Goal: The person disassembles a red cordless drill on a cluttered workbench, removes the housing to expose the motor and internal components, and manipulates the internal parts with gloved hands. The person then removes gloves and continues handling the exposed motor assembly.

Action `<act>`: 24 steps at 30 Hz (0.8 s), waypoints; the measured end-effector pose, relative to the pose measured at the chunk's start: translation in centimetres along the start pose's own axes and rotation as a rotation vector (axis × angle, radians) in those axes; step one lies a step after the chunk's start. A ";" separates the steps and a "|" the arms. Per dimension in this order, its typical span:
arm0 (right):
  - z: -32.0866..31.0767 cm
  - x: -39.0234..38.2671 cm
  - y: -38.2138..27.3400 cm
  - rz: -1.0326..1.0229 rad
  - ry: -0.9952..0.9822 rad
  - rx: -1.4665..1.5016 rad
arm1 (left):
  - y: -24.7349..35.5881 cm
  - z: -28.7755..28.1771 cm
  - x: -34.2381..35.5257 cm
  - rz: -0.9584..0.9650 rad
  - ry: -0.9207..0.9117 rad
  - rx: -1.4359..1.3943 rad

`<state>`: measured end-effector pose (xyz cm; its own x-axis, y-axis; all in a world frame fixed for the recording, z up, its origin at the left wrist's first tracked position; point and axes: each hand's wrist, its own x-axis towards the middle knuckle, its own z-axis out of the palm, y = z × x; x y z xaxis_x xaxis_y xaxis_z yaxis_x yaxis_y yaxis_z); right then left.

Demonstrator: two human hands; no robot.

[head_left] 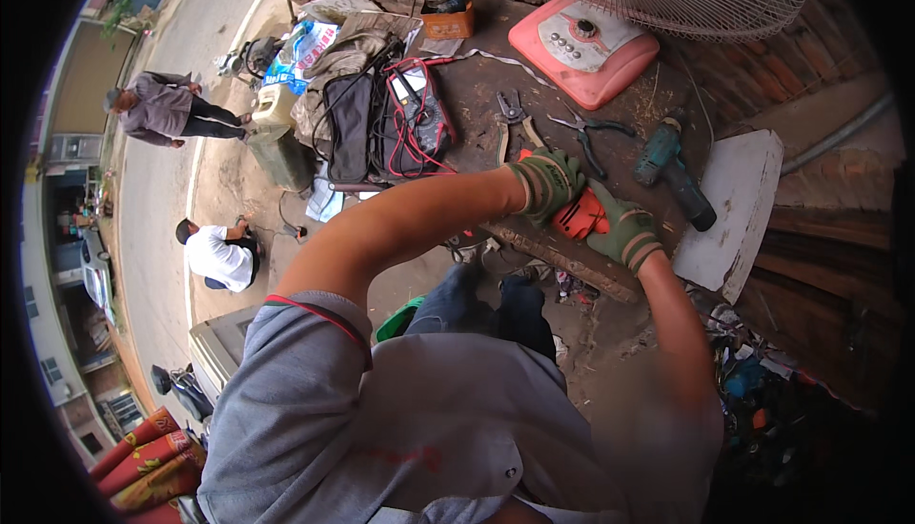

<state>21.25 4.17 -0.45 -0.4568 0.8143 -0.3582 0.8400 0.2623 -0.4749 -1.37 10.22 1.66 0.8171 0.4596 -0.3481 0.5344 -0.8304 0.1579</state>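
Observation:
An orange-red plastic casing with dark vent slots [579, 217] lies at the near edge of the worktable, between my two gloved hands. My left hand [547, 186], in a green striped glove, is closed over its far left part. From the right, my right hand [624, 232] grips its other side, one finger stretched along the top. The gloves cover much of the casing, so its exact kind is hidden. Just beyond my hands lie wire strippers [513, 112] and pliers [589, 133]. A teal cordless drill [672, 166] rests to the right.
A pink fan [586, 47] stands at the back. A multimeter [419, 109] with red leads sits on a black bag [357, 123] to the left, near an orange container [448, 20]. A white board [734, 205] lies right. Two people [172, 109] are by the road.

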 end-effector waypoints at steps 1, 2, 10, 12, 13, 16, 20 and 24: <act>0.2 -0.4 0.1 0.039 -0.021 0.008 | 0.4 0.0 0.4 0.022 -0.032 -0.013; 0.3 -0.5 0.3 0.011 0.005 -0.007 | 0.4 0.3 0.5 0.010 -0.026 -0.007; 1.1 -0.3 0.4 -0.086 0.176 -0.062 | 1.7 1.7 -0.7 -0.093 0.304 -0.030; 1.4 0.0 -1.0 -0.101 0.168 0.025 | 1.5 0.8 -1.6 -0.055 0.204 0.010; 1.1 -0.2 -1.4 -0.111 0.173 0.083 | 1.4 0.0 -2.0 -0.044 0.143 0.042; 0.0 -0.9 -2.6 -0.017 0.106 0.049 | 1.3 0.2 -0.5 -0.051 0.006 0.014; 0.0 -0.8 -1.7 -0.009 0.116 0.054 | 0.9 -1.0 0.3 -0.027 -0.094 -0.031; -0.4 -0.6 -2.1 0.016 0.109 0.047 | 0.5 -0.6 1.3 -0.014 -0.150 -0.012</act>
<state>19.88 3.32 1.11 -0.4062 0.8706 -0.2777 0.8314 0.2260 -0.5077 0.10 10.63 1.79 0.7686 0.4184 -0.4839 0.5489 -0.8199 0.1629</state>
